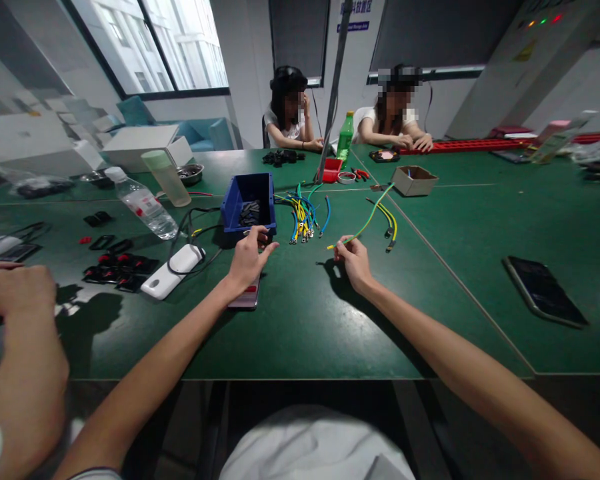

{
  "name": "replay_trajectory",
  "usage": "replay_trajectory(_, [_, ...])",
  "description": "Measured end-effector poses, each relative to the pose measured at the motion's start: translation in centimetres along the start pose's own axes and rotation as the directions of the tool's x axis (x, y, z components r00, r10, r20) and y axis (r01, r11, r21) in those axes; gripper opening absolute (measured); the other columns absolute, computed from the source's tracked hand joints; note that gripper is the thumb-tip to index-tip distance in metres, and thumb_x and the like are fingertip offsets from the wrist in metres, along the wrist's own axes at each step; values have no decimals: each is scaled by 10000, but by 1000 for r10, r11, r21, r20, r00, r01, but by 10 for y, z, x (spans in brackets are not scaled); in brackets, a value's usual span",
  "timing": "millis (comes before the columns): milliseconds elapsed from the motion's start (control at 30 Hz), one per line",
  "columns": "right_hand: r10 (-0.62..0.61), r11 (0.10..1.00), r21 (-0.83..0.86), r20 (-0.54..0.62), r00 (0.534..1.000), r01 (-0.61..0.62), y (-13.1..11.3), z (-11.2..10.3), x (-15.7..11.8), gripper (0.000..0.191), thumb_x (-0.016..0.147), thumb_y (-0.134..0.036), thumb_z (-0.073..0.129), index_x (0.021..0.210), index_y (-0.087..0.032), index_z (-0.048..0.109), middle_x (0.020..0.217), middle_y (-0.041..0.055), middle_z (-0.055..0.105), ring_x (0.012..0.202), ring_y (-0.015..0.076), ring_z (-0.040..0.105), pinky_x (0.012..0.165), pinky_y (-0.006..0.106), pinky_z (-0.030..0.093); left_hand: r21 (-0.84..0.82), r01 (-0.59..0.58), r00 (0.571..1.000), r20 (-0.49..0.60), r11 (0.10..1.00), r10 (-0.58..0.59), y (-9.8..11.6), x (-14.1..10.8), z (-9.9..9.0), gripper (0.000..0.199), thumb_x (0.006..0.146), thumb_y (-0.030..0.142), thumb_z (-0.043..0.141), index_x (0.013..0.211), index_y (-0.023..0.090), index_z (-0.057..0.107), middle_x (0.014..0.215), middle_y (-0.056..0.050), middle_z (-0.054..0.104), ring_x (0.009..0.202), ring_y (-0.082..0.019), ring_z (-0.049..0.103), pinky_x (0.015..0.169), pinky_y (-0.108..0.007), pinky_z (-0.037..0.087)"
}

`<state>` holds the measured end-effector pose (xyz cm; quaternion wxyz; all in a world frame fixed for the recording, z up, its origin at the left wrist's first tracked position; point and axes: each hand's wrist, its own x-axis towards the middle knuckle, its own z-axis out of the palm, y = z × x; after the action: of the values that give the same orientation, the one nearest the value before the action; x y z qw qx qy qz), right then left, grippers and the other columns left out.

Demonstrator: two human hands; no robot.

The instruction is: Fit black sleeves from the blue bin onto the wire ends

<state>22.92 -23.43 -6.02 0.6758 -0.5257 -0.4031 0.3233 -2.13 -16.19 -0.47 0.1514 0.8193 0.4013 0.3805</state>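
Observation:
My right hand (356, 263) pinches a yellow-green wire (369, 223) close to its yellow tip. The wire rises in a curve toward a small cardboard box (415, 181). At the front edge of a blue plastic bin (226, 230), my left hand (250, 257) has its thumb spread away from its bent fingers. Small black pieces (251, 213) lie inside that bin. Beneath the left wrist is a phone (245, 299), partly covered. Between bin and box sits a bundle of blue, yellow and green wires with metal ends (304, 217). Two yellow wires (391, 223) lie right of it.
A water bottle (143, 203), a white power strip (173, 272) and black parts (115, 270) stand or lie leftward. Another person's arm (25, 340) rests at far left. A dark phone (545, 290) is at right. A post (334, 93) rises behind the wires; two people sit opposite.

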Motion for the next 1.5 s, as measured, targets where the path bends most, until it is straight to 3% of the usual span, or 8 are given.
replay_trajectory(133, [8,1000,24,12,1000,-8,-1,0,-1,246,765,-448,602,804,-221,516,627,-34,528,543,127,483,542,267,389,-29,-22,985,173,999,27,25,-14,5,204,841,382,615,959,222,569,942,-48,681,819,-187,663,748,-302,522])
replay_trajectory(233, [14,1000,21,18,1000,-14,0,0,-2,227,777,-436,592,791,-222,519,643,-31,527,548,125,480,545,267,387,-45,-21,974,224,999,30,33,-23,11,197,834,392,625,958,241,601,961,-40,695,855,-199,666,727,-310,528])
replay_trajectory(733, [24,1000,-18,57,998,-23,0,3,-8,197,805,-412,599,809,-225,539,663,-26,481,571,126,462,541,264,402,-69,-17,972,232,997,33,32,-49,18,209,865,441,577,972,277,649,961,-31,711,867,-202,669,737,-333,522])
replay_trajectory(1067, [-13,996,-88,74,997,19,-16,7,-23,163,840,-359,584,903,-213,545,725,-10,535,651,135,512,607,281,440,-32,-87,977,195,996,92,34,-52,17,198,872,355,600,960,197,681,917,-34,722,787,-172,665,709,-289,492])
replay_trajectory(1500, [4,998,68,154,988,-15,-30,16,-43,192,826,-277,648,918,-239,484,812,-27,588,686,112,565,661,274,447,-51,-142,980,136,989,147,32,-51,15,148,851,294,635,916,179,703,882,-35,728,767,-155,667,713,-271,503])
